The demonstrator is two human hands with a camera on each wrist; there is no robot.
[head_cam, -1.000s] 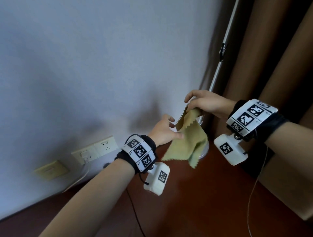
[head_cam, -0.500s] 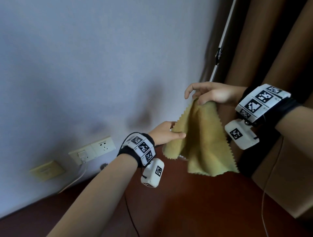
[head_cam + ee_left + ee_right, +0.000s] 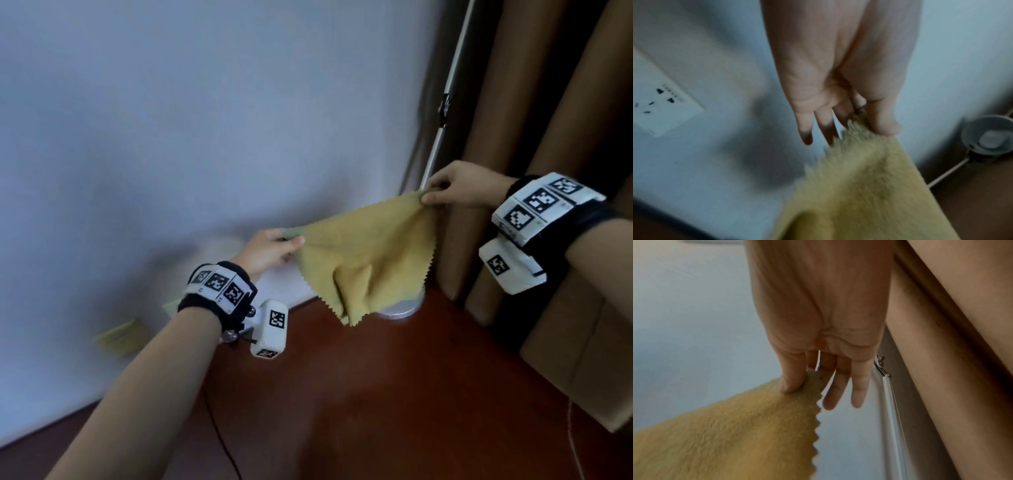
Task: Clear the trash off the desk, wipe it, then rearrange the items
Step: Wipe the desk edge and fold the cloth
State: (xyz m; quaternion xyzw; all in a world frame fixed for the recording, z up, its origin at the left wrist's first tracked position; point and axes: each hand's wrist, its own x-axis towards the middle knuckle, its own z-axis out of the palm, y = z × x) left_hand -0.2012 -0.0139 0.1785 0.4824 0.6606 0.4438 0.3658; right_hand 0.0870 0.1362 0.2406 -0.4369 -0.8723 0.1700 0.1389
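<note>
A yellow cloth with zigzag edges hangs spread in the air above the back of the dark wooden desk. My left hand pinches its left corner between thumb and finger, as the left wrist view shows on the cloth under my left hand. My right hand pinches the opposite upper corner, higher and to the right. In the right wrist view the thumb of my right hand presses on the cloth; the other fingers point loosely down.
A white lamp stands in the desk's back right corner, its round base partly behind the cloth and its pole rising along brown curtains. Wall sockets sit low on the wall at left. A thin black cable runs over the desk.
The bunched cloth has been pulled open: my hands moved apart, the left toward the wall at left, the right up and right, and the cloth now stretches between them.
</note>
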